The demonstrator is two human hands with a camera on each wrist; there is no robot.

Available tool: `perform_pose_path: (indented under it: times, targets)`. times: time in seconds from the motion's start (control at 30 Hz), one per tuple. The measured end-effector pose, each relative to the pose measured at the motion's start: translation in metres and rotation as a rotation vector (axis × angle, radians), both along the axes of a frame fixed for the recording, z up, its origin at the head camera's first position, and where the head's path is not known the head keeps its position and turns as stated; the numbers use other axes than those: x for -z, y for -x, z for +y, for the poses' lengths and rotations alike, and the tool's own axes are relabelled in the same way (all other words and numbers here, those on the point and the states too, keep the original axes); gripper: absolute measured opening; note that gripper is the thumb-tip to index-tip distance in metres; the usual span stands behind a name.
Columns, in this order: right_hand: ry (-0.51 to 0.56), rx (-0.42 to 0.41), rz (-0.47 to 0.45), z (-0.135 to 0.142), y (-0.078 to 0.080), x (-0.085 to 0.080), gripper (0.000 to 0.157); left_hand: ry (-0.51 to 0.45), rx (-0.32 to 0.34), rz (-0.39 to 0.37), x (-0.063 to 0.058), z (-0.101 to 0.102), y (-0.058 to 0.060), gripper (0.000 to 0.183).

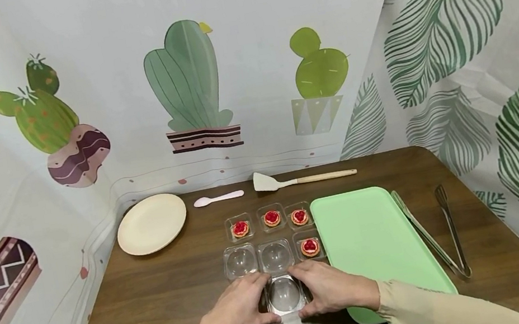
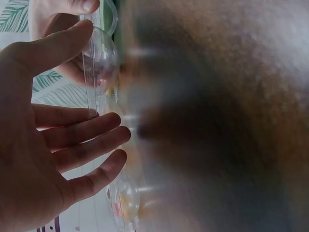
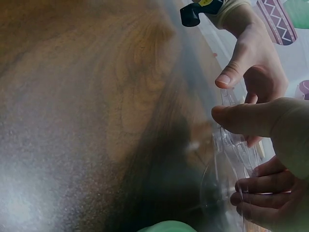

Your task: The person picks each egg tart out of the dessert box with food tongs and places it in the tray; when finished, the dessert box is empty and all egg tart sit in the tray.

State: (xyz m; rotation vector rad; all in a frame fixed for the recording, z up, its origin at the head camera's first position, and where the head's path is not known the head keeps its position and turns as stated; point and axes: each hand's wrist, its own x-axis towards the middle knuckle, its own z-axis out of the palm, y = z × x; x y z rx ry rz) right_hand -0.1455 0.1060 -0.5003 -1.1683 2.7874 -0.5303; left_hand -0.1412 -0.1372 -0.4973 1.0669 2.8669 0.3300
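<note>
A clear plastic container [image 1: 284, 294] with a round bulge sits between both hands near the front of the table. My left hand [image 1: 243, 307] holds its left side between thumb and fingers. On the opposite side my right hand [image 1: 332, 286] grips it, the right thumb [image 3: 241, 118] at the near edge. Just beyond are two similar clear containers, one on the left [image 1: 240, 261] and one in the middle [image 1: 276, 257], with no tart inside. Several small red-topped tarts, such as the middle one [image 1: 272, 218], lie in clear square containers behind and to the right.
A light green tray [image 1: 374, 245] lies right of the containers, with metal tongs [image 1: 429, 237] beyond it. At the back are a cream plate [image 1: 152, 224], a pink spoon [image 1: 219, 198] and a white spatula [image 1: 303, 179] with a wooden handle. Patterned cloth [image 1: 255, 72] hangs behind the table.
</note>
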Motion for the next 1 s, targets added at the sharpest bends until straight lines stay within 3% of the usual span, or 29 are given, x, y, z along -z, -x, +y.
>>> perform_pose_path:
  times: [0.53,1.0]
  targets:
    - [-0.061,0.026,-0.01,0.001,-0.0014,0.002,0.092,0.024,-0.003,0.045,0.0036,0.0035,-0.0035,0.087]
    - [-0.072,0.016,-0.03,0.0061,0.0009,-0.0002,0.096,0.016,0.001,0.029,0.0015,0.0028,-0.0053,0.093]
